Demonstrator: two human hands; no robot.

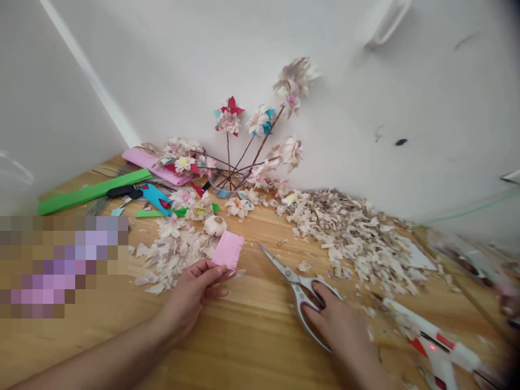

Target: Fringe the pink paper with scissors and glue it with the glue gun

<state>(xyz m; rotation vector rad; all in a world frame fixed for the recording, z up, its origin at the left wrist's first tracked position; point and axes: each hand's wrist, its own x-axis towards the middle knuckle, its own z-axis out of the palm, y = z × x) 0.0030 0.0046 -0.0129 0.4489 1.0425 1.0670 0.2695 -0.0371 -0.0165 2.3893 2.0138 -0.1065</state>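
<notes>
The left hand (pixel 190 297) pinches a pink, fringe-cut crepe paper strip (pixel 227 250) between thumb and fingers, just beside a heap of pale paper petals (pixel 173 254) on the wooden table (pixel 244 346). The right hand (pixel 337 325) curls through the looped handles of silver steel scissors (pixel 293 278) — blades closed, pointing away from its grip.

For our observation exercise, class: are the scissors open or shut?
Shut: the scissors have their blades lying together in one point, with the right hand at the handles.
</notes>
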